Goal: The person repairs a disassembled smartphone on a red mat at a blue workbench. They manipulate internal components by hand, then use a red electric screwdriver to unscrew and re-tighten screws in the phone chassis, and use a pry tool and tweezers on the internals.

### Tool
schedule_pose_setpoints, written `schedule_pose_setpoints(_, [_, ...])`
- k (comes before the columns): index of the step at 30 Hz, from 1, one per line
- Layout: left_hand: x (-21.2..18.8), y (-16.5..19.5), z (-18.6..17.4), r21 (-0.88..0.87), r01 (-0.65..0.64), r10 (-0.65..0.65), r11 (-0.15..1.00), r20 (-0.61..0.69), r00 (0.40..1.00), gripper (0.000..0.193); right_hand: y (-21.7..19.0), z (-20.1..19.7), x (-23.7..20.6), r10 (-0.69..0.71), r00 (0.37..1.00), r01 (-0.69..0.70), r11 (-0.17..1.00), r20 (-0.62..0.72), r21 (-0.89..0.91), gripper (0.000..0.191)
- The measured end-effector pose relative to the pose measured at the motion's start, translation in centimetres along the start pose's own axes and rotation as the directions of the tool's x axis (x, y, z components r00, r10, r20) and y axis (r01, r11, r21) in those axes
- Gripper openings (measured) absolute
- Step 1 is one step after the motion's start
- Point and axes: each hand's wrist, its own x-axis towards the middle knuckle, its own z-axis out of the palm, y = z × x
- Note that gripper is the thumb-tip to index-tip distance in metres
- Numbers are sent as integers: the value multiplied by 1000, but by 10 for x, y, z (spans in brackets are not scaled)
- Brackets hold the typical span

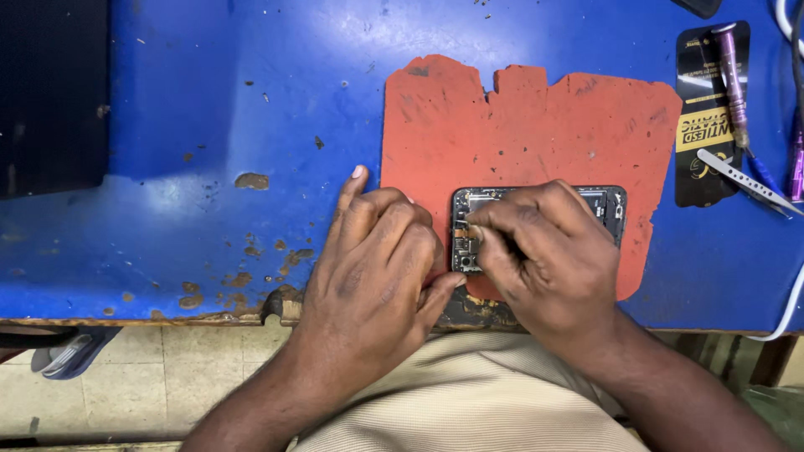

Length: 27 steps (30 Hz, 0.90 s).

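An opened phone (607, 205) lies on a torn red mat (536, 125) near the front edge of a blue table (251, 100). Its bare circuit boards show at the left end. My left hand (377, 259) rests on the mat's left edge with the thumb pressed against the phone's near side. My right hand (544, 251) covers the middle of the phone, its fingertips pinched together over the boards at the left end. Whether a small part sits between those fingertips is hidden.
A black card (699, 167) at the right carries a purple-handled screwdriver (733, 75) and metal tweezers (745, 180). A white cable (787, 310) curves off the right edge. A dark object (50, 92) fills the back left. The table's front edge is chipped.
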Motion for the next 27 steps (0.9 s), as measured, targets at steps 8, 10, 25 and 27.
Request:
schedule_pose_setpoints(8, [0,0,-1,-5,9,-9,1000,5,1000,35,2,-4,-3,-73,995,71,997,70,24,24])
schedule_pose_setpoints(10, [0,0,-1,-8,9,-9,1000,-1,1000,35,2,-3,-4,-70,995,69,997,69,21,24])
schedule_pose_setpoints(25, [3,2,-3,-23,16,-17,1000,-11,1000,35,0,-6,-7,-68,995,64,996,71,55,23])
schedule_pose_setpoints(27, [2,1,-2,-22,16,-17,1000,-7,1000,34,0,-4,-7,-35,999,33,998,38,48,23])
